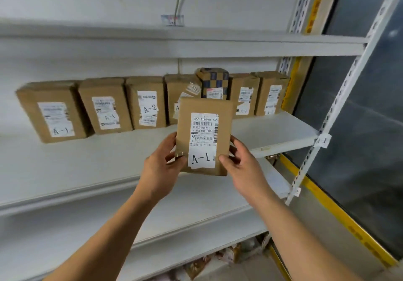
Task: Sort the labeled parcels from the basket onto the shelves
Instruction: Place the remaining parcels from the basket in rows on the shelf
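A brown cardboard parcel (204,128) with a white label reading A-1 is held upright in front of the white shelf (272,132). My left hand (162,165) grips its lower left edge and my right hand (242,165) pinches its lower right corner. On the shelf behind stands a row of several brown parcels: one marked A-1 (52,110) at far left, another A-1 (105,106), then an A-2 (147,104). A blue-checked parcel (214,83) stands in the row right of centre. The basket is out of view.
Two more brown parcels (244,95) (271,93) stand at the shelf's right end. A tag reading 1 (323,141) hangs on the perforated white upright. Another shelf (196,45) runs above and a lower shelf (152,211) below. Mixed packages (229,256) lie near the bottom.
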`<control>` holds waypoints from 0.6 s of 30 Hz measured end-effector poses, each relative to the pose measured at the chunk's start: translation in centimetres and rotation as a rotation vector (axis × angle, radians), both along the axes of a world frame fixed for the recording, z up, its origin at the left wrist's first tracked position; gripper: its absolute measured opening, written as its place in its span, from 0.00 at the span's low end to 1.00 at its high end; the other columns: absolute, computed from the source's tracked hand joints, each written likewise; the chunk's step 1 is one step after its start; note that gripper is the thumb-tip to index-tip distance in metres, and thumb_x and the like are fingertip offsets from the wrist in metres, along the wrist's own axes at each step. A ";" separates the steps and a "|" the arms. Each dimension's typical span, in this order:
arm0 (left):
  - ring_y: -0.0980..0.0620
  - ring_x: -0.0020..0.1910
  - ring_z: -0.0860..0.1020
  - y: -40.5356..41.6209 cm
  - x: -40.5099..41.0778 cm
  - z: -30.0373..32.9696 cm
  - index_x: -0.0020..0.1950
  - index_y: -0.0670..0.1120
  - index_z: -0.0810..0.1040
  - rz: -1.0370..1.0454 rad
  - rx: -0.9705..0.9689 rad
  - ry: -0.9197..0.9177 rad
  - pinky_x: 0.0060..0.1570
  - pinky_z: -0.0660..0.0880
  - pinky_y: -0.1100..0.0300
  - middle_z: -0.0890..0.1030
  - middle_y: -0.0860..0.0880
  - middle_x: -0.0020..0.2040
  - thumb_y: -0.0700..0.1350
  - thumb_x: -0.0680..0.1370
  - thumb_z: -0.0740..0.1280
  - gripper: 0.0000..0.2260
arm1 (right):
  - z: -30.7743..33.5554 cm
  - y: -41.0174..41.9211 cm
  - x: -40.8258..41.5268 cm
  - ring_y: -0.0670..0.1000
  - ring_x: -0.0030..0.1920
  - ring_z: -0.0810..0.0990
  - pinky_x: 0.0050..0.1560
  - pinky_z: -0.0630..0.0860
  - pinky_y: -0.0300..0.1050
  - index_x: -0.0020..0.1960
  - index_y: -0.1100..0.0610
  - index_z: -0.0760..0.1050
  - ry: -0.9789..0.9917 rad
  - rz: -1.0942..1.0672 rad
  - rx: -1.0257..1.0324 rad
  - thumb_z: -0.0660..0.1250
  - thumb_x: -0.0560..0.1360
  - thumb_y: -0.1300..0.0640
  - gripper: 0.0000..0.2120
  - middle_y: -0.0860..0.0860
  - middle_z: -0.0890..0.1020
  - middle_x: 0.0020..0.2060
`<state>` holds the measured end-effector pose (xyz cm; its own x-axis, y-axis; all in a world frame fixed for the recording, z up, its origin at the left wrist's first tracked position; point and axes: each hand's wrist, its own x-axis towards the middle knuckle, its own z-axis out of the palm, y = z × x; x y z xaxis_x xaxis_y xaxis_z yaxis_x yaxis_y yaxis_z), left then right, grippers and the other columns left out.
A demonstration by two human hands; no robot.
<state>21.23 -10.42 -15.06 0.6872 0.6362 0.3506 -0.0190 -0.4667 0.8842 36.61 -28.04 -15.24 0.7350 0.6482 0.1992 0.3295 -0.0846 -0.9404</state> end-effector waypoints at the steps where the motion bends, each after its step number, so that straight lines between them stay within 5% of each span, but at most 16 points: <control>1: 0.60 0.61 0.83 1.1 -0.6 0.1 0.74 0.66 0.73 0.025 -0.006 -0.013 0.49 0.81 0.69 0.81 0.69 0.63 0.38 0.80 0.71 0.29 | 0.1 1.6 -0.1 0.25 0.62 0.76 0.52 0.73 0.22 0.77 0.32 0.65 -0.003 0.026 0.007 0.70 0.83 0.54 0.29 0.31 0.80 0.64; 5: 0.61 0.62 0.82 5.5 -3.6 0.5 0.68 0.73 0.72 0.149 -0.069 -0.055 0.50 0.81 0.67 0.80 0.73 0.60 0.35 0.80 0.72 0.33 | 0.1 8.9 -0.4 0.28 0.63 0.76 0.57 0.74 0.25 0.76 0.35 0.68 -0.035 0.158 0.017 0.70 0.83 0.56 0.27 0.33 0.82 0.64; 11: 0.60 0.61 0.81 10.8 -9.7 0.0 0.73 0.63 0.73 0.362 -0.144 -0.093 0.50 0.81 0.67 0.80 0.72 0.59 0.33 0.80 0.71 0.30 | -0.5 19.4 -3.8 0.38 0.64 0.81 0.63 0.77 0.36 0.64 0.32 0.74 -0.049 0.385 0.044 0.71 0.82 0.61 0.24 0.38 0.85 0.62; 18: 0.72 0.54 0.80 15.9 -18.4 -1.0 0.67 0.65 0.75 0.571 -0.163 -0.102 0.46 0.79 0.71 0.81 0.74 0.55 0.32 0.80 0.70 0.29 | -1.6 29.2 -10.7 0.33 0.65 0.79 0.66 0.78 0.39 0.71 0.40 0.74 -0.071 0.598 0.048 0.72 0.81 0.62 0.25 0.34 0.83 0.63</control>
